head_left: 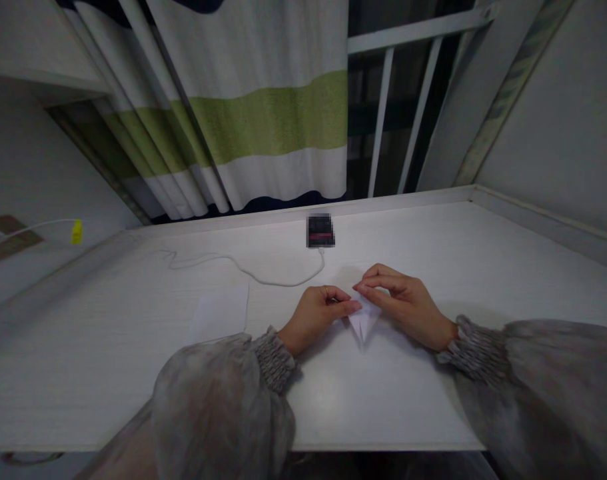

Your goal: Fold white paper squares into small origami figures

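Note:
A small white folded paper (363, 323) lies on the white table (133, 373), its point toward me. My left hand (317, 313) presses on the paper's left side with fingers curled together; a ring shows on one finger. My right hand (406, 303) pinches the paper's upper edge with bent fingers. The two hands' fingertips nearly meet above the paper. Both arms wear grey gathered sleeves.
A flat white sheet (220, 312) lies left of my hands. A small dark device (320, 231) sits at the table's back edge, with a white cable (243, 270) running left from it. Striped curtains and window bars stand behind; walls close in on both sides.

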Motion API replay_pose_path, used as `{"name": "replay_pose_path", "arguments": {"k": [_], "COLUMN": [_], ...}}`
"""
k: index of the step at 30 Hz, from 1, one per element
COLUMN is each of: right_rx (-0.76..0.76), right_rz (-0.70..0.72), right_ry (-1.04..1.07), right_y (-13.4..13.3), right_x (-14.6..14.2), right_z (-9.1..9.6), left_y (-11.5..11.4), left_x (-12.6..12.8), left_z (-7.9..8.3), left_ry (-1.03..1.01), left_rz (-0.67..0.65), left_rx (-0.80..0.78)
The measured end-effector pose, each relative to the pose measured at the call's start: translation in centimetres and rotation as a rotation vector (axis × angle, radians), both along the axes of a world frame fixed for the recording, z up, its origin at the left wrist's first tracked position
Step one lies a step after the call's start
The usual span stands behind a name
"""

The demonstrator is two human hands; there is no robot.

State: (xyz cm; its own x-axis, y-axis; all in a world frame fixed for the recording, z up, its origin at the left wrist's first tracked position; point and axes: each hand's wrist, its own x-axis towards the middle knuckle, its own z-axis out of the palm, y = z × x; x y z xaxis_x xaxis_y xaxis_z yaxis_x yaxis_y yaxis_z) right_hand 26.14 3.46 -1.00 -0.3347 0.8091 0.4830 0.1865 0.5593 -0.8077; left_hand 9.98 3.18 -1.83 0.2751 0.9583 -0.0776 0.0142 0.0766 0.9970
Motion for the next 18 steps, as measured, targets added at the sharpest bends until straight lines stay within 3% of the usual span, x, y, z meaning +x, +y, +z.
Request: {"name": "replay_pose_path", "arguments": {"k": [18], "right_rx": [-0.039], "right_rz": [-0.022], "right_ry": [-0.029], "right_y": [-0.21], "right_x": [-0.07], "right_z": [0.37], "left_y": [0.02], "left_x": [0.12], "left_z": [-0.24], "left_ry": [0.048], "left_rz": [0.024], "left_rx": [0.015]}}
